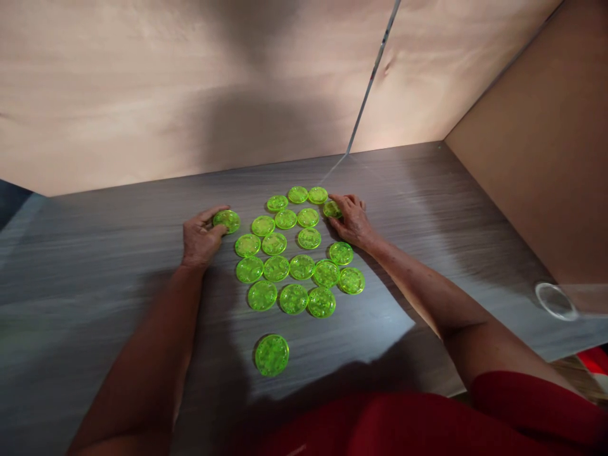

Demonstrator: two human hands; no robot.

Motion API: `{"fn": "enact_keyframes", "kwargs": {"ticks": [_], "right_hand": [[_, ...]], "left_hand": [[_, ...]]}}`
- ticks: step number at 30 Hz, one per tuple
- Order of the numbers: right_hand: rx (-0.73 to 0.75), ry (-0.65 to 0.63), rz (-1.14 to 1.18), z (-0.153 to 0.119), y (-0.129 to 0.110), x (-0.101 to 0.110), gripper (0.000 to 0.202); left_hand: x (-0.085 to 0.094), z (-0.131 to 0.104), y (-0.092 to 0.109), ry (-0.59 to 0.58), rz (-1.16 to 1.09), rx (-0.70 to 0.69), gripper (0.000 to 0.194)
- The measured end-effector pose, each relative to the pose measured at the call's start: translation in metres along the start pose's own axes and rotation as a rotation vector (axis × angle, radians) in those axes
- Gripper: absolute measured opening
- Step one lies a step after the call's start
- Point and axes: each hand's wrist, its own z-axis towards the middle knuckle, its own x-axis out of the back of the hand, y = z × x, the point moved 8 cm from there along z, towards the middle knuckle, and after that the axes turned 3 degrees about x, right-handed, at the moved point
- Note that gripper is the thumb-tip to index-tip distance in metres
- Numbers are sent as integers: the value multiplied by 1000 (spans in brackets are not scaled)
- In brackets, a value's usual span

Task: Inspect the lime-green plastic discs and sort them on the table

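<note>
My left hand (200, 239) is closed around the edge of a bright green see-through disc (227, 221), left of a group of similar discs. On the group's far right side, my right hand (354, 223) has its thumb and fingers around another green disc (331, 209), partly hidden by the hand. Between my hands lie several matching discs (285, 219) in uneven rows, many touching their neighbours. One disc (327, 273) appears to rest on or overlap others. Apart from the group, a single green disc (272, 354) sits nearer my body.
The discs are on a grey wood-grain table (380, 316). A pale wooden panel (142, 95) stands behind it, with a seam (373, 76) running upward. A brown side panel (546, 158) bounds the right. Near it is a clear round container (555, 301).
</note>
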Motion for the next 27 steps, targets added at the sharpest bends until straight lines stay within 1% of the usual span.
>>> {"fn": "enact_keyframes", "kwargs": {"ticks": [3, 6, 10, 13, 15, 16, 17, 19, 21, 23, 25, 27], "right_hand": [[-9, -12, -7, 0, -1, 1, 66], [-11, -1, -12, 0, -1, 2, 66], [0, 8, -27, 0, -1, 2, 63], [-4, 2, -60, -1, 1, 1, 63], [-12, 35, -82, -2, -2, 6, 64], [-5, 62, -87, -3, -7, 10, 64], [19, 86, -85, -4, -16, 15, 64], [114, 99, -64, -5, -44, 24, 62], [245, 29, -38, -4, -84, 26, 57], [340, -132, -40, 0, -125, 18, 51], [350, -313, -99, 6, -158, 4, 42], [341, -452, -166, 12, -183, -9, 37]], "left_hand": [[0, 0, -1, -2, -57, 45, 50], [0, -1, -1, 0, -69, 51, 50], [-1, 1, -4, -21, -69, 19, 51], [-1, 2, -8, -33, -55, -12, 48], [-1, 3, -8, -32, -34, -32, 49], [-2, 3, -8, -32, -20, -44, 49], [-2, 3, -7, -30, -7, -58, 49], [-3, 2, -4, -24, 17, -77, 46], [-5, 2, -3, -20, 37, -84, 41], [-6, 1, -2, -20, 48, -84, 40], [-7, 1, -2, -23, 54, -84, 42], [-8, 1, -4, -24, 64, -77, 46]]}}
